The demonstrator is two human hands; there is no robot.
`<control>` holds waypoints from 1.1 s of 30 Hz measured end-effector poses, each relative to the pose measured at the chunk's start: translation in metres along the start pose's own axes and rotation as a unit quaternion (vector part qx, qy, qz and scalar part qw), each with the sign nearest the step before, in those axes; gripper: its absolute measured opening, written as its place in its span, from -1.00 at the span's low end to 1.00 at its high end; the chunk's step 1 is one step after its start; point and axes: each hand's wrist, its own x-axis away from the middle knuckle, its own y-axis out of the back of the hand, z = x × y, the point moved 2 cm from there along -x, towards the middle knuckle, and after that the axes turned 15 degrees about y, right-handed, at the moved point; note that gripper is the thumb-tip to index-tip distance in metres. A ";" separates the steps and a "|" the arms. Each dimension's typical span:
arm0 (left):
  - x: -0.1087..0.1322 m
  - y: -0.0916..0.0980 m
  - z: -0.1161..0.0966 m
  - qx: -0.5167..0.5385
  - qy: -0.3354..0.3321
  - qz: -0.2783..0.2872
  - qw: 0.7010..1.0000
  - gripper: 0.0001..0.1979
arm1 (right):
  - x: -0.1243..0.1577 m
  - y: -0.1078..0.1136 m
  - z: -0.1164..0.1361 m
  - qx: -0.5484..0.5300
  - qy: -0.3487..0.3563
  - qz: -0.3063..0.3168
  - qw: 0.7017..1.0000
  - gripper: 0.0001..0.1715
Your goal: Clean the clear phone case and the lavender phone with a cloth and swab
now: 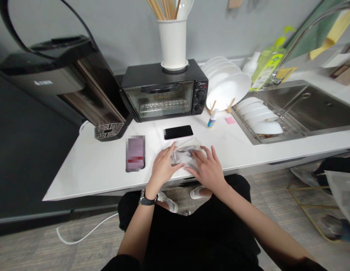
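A crumpled, pale grey cloth [181, 156] lay between the left hand [162, 163] and right hand [210, 169] near the white worktop's [103, 171] near edge. Right fingers overlapped it more; both hands looked spread, but whether either pinched it was unclear.

1. Cloth [188, 161]: pale greyish white, with darker grey in its folds
2. Tabletop [79, 177]: white, with faint grey marbling
3. Phone [178, 132]: black screen, pale pinkish edge
4. Pixelated device [135, 145]: mauve, crossed by a broken red band, with a dark rim
5. Small bottle [212, 119]: white top, blue and yellowish label
6. Paper note [230, 120]: pink
7. Toaster oven [152, 73]: black
8. Chopsticks [156, 9]: tan, in a plain white holder [173, 43]
9. Plates [228, 92]: plain white
10. Soap bottle [269, 67]: yellow-green
11. Watch [148, 201]: black strap, silvery case
12. Floor [90, 250]: grey-brown, streaked like wood grain
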 end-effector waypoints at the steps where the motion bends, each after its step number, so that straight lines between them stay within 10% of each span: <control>1: 0.000 0.000 0.000 -0.001 -0.003 0.000 1.000 0.02 | 0.001 0.001 -0.004 0.014 -0.016 0.000 1.000 -0.28; 13: -0.001 0.002 -0.002 0.001 -0.013 0.006 1.000 0.05 | -0.022 -0.021 -0.019 0.060 -0.076 -0.036 0.995 -0.12; 33: -0.007 -0.004 0.009 -0.009 -0.012 0.008 1.000 -0.01 | -0.032 -0.027 0.027 -0.140 0.049 -0.027 0.989 -0.15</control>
